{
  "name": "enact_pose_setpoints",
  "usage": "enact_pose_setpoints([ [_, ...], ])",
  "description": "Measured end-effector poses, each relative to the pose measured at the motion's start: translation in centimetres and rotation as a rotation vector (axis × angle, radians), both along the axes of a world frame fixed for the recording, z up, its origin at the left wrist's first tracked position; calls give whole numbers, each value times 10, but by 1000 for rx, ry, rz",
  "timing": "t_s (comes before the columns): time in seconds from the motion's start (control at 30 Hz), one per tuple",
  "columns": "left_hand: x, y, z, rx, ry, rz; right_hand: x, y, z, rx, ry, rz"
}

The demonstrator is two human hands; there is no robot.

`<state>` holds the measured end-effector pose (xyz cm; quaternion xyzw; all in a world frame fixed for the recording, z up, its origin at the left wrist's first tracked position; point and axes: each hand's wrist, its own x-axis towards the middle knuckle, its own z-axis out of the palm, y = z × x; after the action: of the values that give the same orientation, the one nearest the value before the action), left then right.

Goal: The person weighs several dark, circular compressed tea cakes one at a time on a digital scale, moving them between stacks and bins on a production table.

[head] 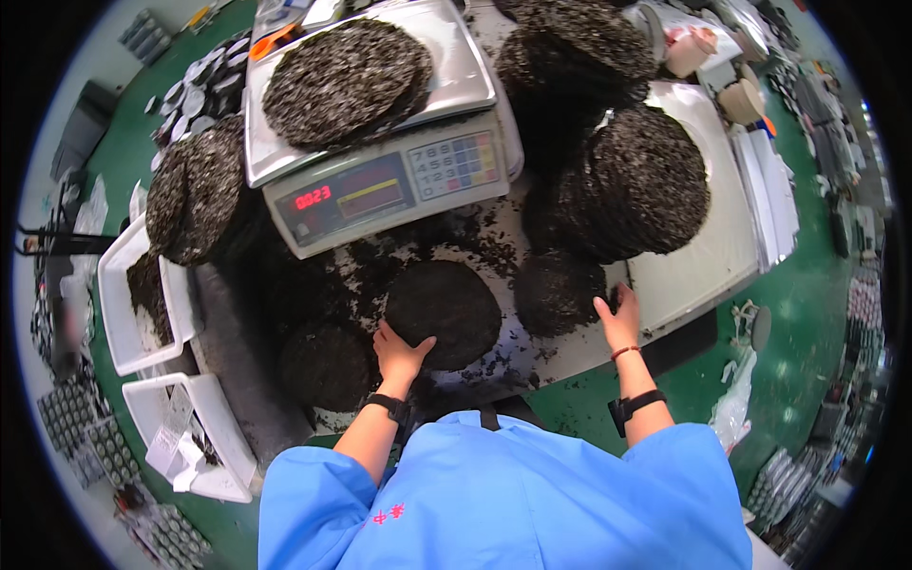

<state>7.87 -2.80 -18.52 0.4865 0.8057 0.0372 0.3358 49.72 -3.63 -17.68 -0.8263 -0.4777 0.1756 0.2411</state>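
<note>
A round, dark disc that looks like dried seaweed lies on the worktable before me. My left hand rests at its lower left edge, thumb spread over the near rim; no firm grip shows. A smaller dark disc lies to the right. Beside its right edge is my right hand, thumb and fingers apart, the thumb close to the rim. Another dark disc lies in shadow left of my left hand. A digital scale with a lit red display stands beyond, bearing stacked flaky discs.
Tall disc stacks stand at right, behind and left. Dark crumbs litter the table. White bins with scraps sit at left. An orange scoop lies by the scale. Paper sheets hang at the right edge.
</note>
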Motion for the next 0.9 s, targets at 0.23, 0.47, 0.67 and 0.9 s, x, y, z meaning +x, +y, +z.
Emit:
enact_pose_setpoints([
  [0.23, 4, 12, 20, 234, 101, 99, -22, 21, -37, -390, 455, 4],
  [0.47, -56, -4, 20, 209, -744, 526, -127, 43, 151, -241, 359, 317],
  [0.67, -63, -30, 23, 21, -1164, 812, -235, 75, 176, -141, 1136, 516],
  [0.9, -56, -15, 68, 77, -1363, 853, -267, 38, 124, -102, -247, 1427],
])
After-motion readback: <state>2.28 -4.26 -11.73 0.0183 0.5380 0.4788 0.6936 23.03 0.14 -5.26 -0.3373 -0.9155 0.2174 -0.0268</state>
